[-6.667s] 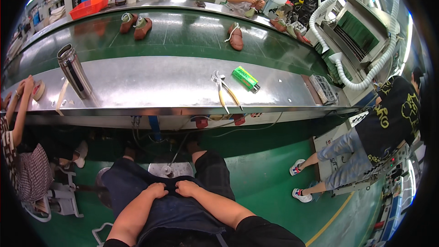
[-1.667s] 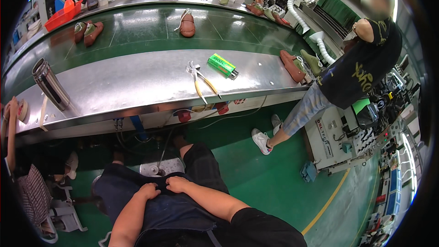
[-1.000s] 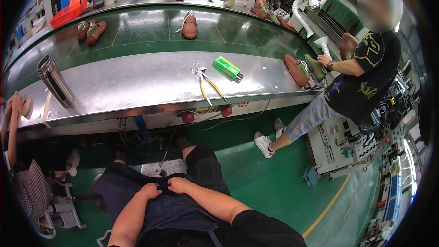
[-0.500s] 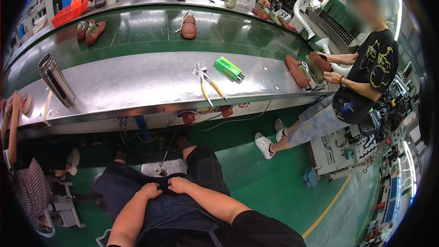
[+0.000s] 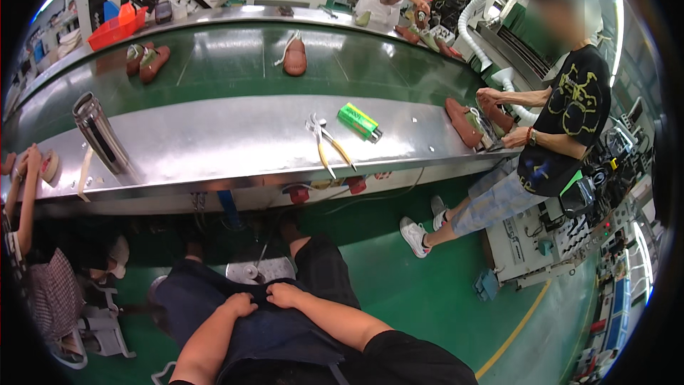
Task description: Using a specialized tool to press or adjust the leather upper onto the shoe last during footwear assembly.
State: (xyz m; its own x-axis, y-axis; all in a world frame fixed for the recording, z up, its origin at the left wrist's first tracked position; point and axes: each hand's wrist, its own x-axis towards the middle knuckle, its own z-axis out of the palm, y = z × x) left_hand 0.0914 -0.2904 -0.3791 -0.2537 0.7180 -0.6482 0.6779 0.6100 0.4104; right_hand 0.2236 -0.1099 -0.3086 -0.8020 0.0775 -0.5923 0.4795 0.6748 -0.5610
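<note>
Where left hand, right hand rest — apron dark blue, creased.

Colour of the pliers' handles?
Mostly yellow handles; they show best in the head view.

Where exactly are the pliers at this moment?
In the head view, the pliers lie near mid-picture on the metal bench, close to its near edge, just left of the green box and well right of the flask.
</note>
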